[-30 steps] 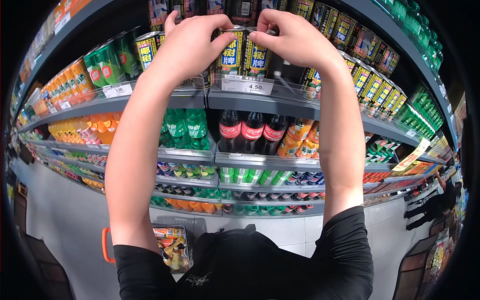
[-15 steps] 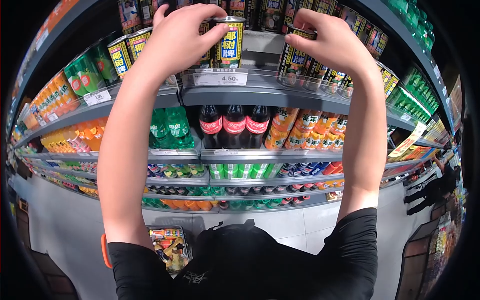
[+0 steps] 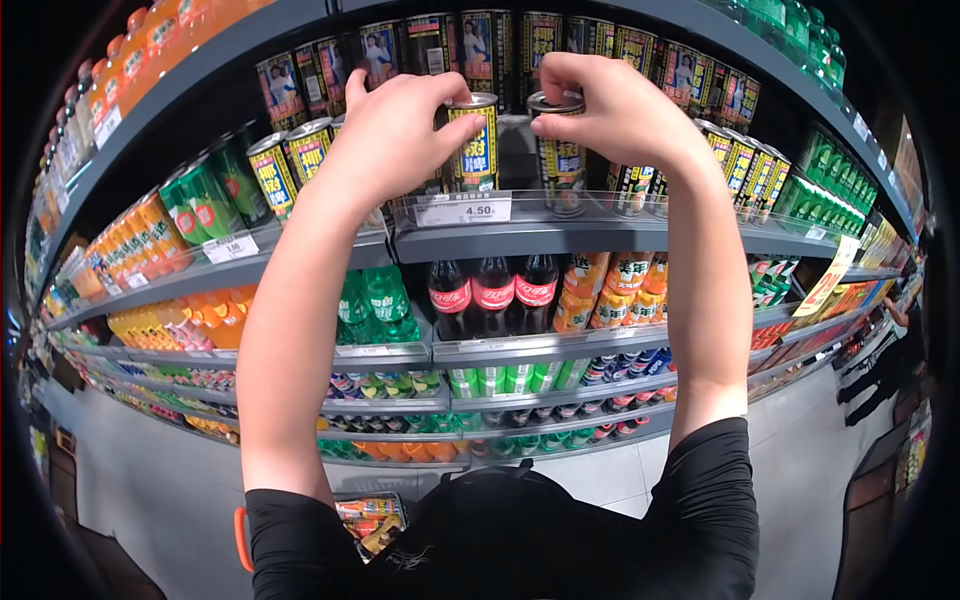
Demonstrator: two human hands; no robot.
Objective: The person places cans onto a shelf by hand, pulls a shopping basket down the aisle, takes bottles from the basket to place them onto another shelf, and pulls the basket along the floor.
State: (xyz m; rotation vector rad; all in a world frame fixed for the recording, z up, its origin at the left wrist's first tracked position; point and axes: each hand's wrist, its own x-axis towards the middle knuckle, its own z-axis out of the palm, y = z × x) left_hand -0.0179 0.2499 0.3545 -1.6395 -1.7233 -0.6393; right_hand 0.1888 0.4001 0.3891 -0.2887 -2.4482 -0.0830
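Wearing a black shirt (image 3: 520, 545), person faces drinks shelving, both arms extended. Packaged goods (image 3: 372, 522) low by the left side; orange handle (image 3: 242, 540) beside the left sleeve. Left hand (image 3: 400, 130): thumb and fingers pinching a yellow-label can (image 3: 480, 150) near its top, from the left. Can upright, just behind the 4.50 price tag (image 3: 463, 211) on the shelf edge (image 3: 520, 242). Right hand (image 3: 605, 110): pinching a darker can (image 3: 562, 165) at its top rim, thumb in front, can upright. Can't tell whether its base touches the shelf. The two cans are near each other, gap between. Shelf below: cola bottles (image 3: 492, 295), green bottles (image 3: 375, 305) left, orange cans (image 3: 620, 290) right. Behind the hands, a back row of cans (image 3: 487, 50). Far right, another person (image 3: 885, 365) in dark clothes.
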